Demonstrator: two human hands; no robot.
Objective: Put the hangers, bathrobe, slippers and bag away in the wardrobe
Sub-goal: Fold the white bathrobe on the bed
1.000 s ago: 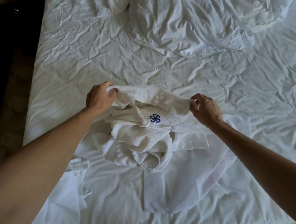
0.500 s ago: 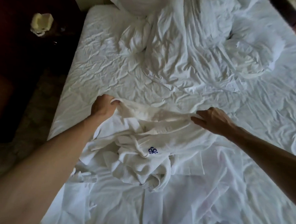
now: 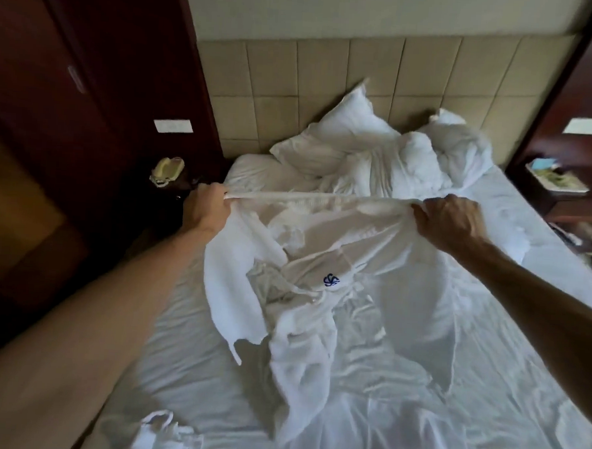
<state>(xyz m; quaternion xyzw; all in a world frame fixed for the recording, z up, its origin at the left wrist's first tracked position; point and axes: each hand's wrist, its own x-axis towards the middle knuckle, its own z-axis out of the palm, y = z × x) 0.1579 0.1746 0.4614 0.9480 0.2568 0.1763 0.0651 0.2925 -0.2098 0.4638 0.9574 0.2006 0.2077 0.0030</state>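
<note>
A wide bed with rumpled white sheets [image 3: 397,418] fills the view. Above its middle hangs a white waffle-weave bathrobe with a blue emblem [image 3: 331,281], its lower folds trailing onto the bed. The left hand [image 3: 208,211] and right hand [image 3: 451,220] stretch its top edge taut, fingers pinched shut on the cloth at each end.

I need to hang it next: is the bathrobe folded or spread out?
Partly spread: left hand and right hand stretch the bathrobe top edge taut; the rest hangs bunched over the bed.
</note>
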